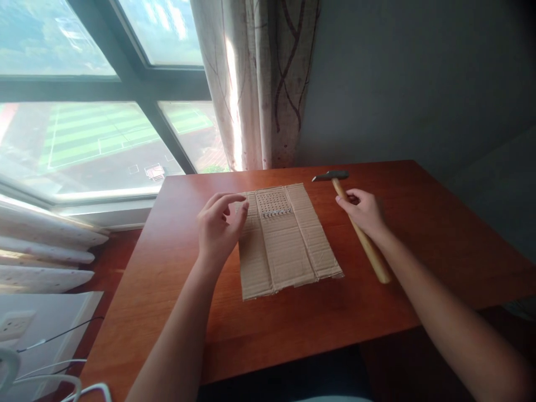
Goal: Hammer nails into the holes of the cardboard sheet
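A flat piece of corrugated cardboard (288, 245) lies on the wooden table. Near its far end is a square patch of small dark dots in rows (273, 202), which could be holes or nail heads. Along the near side of that patch runs a row of several small shiny metal bits (276, 213), too small to name surely. My left hand (220, 223) is over the cardboard's left edge, thumb and index tips nearly together; anything between them is too small to see. A hammer (364, 237) with a dark head and wooden handle is in my right hand (366, 212), gripped below the head.
The reddish-brown table (176, 279) stands against a grey wall (397, 84). A patterned curtain (259, 84) hangs behind it, beside a large window (104, 139). White cables (54, 377) and a wall socket (17, 325) are at the lower left.
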{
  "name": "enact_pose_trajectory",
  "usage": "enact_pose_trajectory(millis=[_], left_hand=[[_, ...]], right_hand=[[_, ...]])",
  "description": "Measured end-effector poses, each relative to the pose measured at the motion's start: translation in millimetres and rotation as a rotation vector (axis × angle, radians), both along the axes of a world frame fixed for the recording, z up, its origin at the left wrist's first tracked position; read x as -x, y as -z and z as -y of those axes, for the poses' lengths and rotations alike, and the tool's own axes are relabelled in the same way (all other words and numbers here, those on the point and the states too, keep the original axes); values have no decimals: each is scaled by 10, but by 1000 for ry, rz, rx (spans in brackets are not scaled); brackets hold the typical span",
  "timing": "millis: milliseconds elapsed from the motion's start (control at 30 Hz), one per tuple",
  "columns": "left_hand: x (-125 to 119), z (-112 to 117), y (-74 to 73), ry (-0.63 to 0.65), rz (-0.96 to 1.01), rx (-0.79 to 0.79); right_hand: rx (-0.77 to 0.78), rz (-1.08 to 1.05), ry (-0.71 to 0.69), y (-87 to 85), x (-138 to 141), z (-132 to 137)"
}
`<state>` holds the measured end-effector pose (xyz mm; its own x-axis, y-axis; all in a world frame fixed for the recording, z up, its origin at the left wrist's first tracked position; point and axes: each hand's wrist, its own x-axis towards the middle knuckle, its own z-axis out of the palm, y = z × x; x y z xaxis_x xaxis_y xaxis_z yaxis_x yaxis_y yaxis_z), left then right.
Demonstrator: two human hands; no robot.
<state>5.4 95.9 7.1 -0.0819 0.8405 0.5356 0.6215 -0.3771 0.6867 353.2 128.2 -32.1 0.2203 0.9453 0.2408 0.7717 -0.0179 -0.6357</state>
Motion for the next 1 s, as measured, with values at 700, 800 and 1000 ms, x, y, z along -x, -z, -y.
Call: enact_pose_trajectory(millis=[700,800,1000], left_hand=[[97,-65,104,-130,129,93],[94,-69,107,-138,139,91],[139,-112,150,-155,250,167]], right_hand=[[97,300,81,354,186,-255],[94,321,69,369,186,-252],[36,342,6,228,204,-209]])
